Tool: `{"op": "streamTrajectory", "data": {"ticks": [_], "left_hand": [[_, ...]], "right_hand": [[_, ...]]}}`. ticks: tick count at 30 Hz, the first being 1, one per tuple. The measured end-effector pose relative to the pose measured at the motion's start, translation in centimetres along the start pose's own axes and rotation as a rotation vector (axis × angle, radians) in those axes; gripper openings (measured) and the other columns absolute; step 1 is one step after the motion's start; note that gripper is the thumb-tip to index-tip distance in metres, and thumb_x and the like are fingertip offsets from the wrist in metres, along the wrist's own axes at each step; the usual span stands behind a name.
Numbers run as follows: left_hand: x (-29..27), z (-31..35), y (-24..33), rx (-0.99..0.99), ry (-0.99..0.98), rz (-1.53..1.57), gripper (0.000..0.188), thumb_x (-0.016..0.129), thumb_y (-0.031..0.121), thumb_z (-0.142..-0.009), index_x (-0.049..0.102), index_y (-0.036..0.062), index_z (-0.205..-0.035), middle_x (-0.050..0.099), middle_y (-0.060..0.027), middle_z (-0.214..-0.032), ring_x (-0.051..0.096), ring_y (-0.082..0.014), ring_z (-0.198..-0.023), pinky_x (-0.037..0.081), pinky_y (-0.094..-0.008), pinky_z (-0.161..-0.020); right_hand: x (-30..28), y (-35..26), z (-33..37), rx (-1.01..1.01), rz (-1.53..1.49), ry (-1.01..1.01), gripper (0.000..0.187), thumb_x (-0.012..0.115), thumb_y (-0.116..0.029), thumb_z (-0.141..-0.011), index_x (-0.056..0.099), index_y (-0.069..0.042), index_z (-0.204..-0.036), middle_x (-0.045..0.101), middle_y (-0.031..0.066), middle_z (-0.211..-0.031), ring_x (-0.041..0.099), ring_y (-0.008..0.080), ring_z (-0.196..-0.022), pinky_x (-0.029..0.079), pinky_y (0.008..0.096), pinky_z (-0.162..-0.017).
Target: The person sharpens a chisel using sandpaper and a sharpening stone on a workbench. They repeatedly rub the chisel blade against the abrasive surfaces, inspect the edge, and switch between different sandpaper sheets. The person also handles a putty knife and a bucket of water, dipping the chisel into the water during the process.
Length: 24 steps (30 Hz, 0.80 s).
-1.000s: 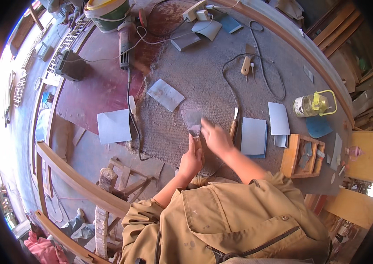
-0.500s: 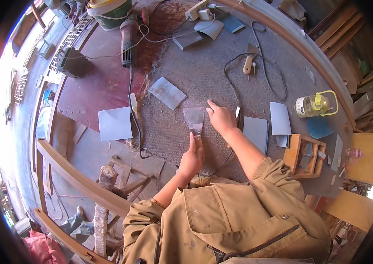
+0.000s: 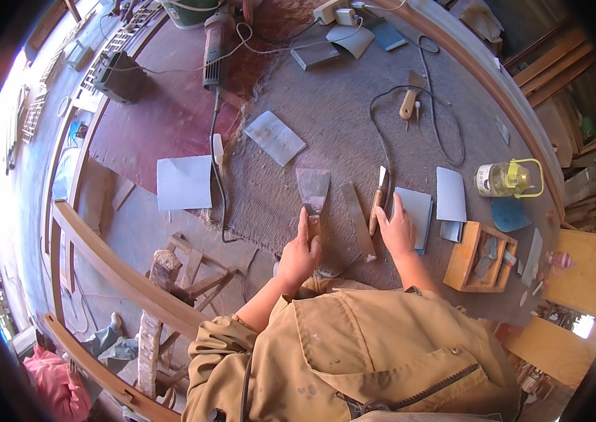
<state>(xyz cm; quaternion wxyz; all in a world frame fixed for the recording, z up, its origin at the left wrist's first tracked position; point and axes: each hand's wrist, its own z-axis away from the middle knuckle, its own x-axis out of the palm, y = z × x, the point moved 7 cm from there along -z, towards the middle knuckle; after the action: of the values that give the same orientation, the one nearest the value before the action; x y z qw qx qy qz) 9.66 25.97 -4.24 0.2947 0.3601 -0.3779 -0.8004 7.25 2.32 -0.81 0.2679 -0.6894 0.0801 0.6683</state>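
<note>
My left hand is closed around the handle of a putty knife, whose wide, stained blade points away from me over the table. My right hand has its fingers apart and holds nothing I can see. It hovers at or lightly touches a narrow-bladed tool with a wooden handle; contact is hard to tell. Between the hands lies a flat, dull strip. Just right of my right hand is a stack of grey-blue sandpaper.
A wooden box with scraps and a yellow-lidded bottle stand at right. Sandpaper sheets lie about. A corded power tool, a scraper and loose cables are farther back. A curved wooden rail is at left.
My right hand has moved from beside the putty knife's blade back and right to the narrow-bladed tool, uncovering the flat strip. My left hand keeps the putty knife. The view has shifted slightly.
</note>
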Motion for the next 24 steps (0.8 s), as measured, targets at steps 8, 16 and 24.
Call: {"op": "streamTrajectory", "data": {"ticks": [8, 16, 24], "left_hand": [[-0.7, 0.2, 2.1, 0.083, 0.019, -0.252, 0.076, 0.051, 0.029, -0.087, 0.004, 0.0091, -0.143, 0.062, -0.0273, -0.081, 0.06, -0.0444, -0.07, 0.047, -0.0495, -0.063], [0.0, -0.6, 1.2, 0.055, 0.034, -0.357, 0.08, 0.055, 0.033, -0.084, 0.007, 0.0081, -0.143, 0.062, -0.0253, -0.073, 0.06, -0.0429, -0.063, 0.048, -0.0495, -0.058], [0.0, -1.0, 1.3, 0.097, 0.054, -0.371, 0.083, 0.056, 0.031, -0.081, 0.007, 0.007, -0.143, 0.061, -0.0242, -0.069, 0.059, -0.0423, -0.059, 0.048, -0.0497, -0.054]], "right_hand": [[1.7, -1.7, -0.2, -0.022, -0.012, -0.118, 0.06, 0.052, -0.021, -0.082, 0.03, 0.0, -0.133, 0.06, 0.027, -0.098, 0.06, 0.0405, -0.084, 0.05, 0.0456, -0.073], [-0.3, -5.0, 1.0, -0.179, -0.352, -0.133, 0.044, 0.047, -0.017, -0.089, 0.039, -0.009, -0.132, 0.061, 0.025, -0.09, 0.061, 0.0393, -0.079, 0.05, 0.0442, -0.069], [1.4, -8.4, 1.2, -0.299, -0.274, -0.146, 0.036, 0.051, -0.016, -0.088, 0.053, -0.01, -0.123, 0.063, 0.0197, -0.078, 0.061, 0.0366, -0.071, 0.049, 0.0443, -0.061]]}}
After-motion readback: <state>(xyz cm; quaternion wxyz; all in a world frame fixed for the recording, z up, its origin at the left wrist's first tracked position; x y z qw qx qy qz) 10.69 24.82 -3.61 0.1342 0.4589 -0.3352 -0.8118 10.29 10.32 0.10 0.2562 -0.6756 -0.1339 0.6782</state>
